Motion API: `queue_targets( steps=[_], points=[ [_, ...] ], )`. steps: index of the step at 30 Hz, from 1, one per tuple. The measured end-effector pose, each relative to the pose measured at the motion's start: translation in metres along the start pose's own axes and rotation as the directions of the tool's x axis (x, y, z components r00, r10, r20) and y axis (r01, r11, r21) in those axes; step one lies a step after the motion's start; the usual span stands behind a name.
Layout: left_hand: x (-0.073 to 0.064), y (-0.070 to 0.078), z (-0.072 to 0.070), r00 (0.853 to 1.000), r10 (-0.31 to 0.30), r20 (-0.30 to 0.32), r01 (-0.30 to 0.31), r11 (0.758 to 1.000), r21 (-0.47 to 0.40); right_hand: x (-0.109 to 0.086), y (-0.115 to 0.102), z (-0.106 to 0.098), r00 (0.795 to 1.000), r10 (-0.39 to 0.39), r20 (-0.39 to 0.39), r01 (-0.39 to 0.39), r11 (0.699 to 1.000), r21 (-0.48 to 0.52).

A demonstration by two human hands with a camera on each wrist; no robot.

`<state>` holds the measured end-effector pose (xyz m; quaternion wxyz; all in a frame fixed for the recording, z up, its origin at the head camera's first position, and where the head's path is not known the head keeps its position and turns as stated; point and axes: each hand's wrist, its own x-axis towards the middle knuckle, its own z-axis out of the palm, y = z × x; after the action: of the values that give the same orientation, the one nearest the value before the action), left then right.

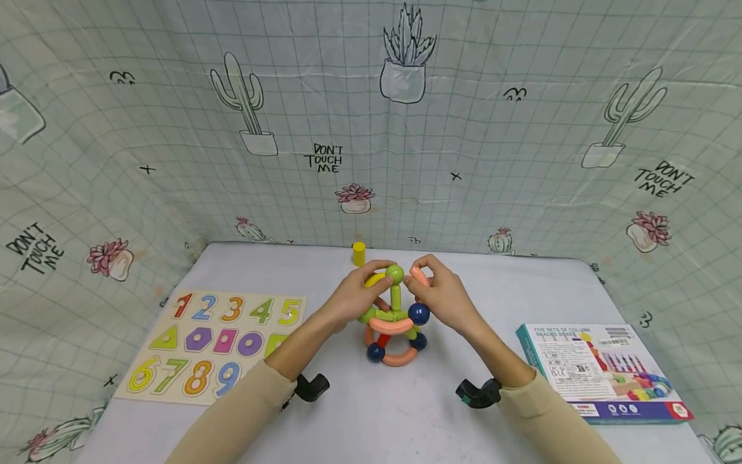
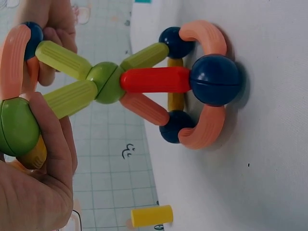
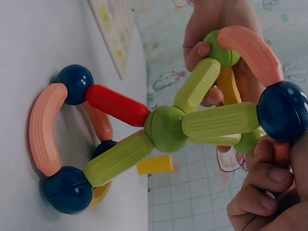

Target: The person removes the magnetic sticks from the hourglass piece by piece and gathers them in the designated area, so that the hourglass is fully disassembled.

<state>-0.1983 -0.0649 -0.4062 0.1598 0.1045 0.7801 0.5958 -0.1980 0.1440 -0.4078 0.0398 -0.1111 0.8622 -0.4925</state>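
Note:
A toy structure of magnetic balls and rods stands on the table, with a red rod (image 2: 156,80) and a green middle ball (image 3: 166,128). My left hand (image 1: 361,291) grips its upper left part, thumb and fingers around a green ball (image 3: 222,49) beside a yellow curved rod (image 1: 374,280). With thumb and forefinger, my right hand (image 1: 445,295) pinches a peach curved rod (image 1: 420,276) near the top green ball (image 1: 395,274). Below that hand is a navy ball (image 1: 418,314). The lower ring has navy balls (image 2: 214,79) and peach curved rods (image 3: 46,130). Fingers partly hide the upper joints.
A yellow cylinder (image 1: 359,254) stands at the table's back edge. A number and shape puzzle board (image 1: 191,341) lies on the left, partly under the left forearm. On the right lies a boxed toy set (image 1: 603,374). A patterned cloth hangs behind.

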Motion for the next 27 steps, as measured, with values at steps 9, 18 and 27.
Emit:
queue_targets(
  steps=[9,18,27],
  points=[
    [0.0,0.001,-0.001,1.0,-0.021,-0.006,0.021,1.0,0.002,0.0,0.001,-0.001,0.993,-0.083,-0.081,0.077,0.994,-0.072],
    [-0.003,0.002,-0.007,1.0,-0.028,-0.006,0.028,1.0,0.015,0.006,0.013,-0.007,1.0,0.008,-0.029,-0.009,0.999,-0.034],
    [-0.006,0.0,-0.011,1.0,-0.021,0.012,0.021,0.999,0.033,0.017,0.043,-0.012,0.983,0.133,0.124,-0.147,0.983,0.114]
  ],
)
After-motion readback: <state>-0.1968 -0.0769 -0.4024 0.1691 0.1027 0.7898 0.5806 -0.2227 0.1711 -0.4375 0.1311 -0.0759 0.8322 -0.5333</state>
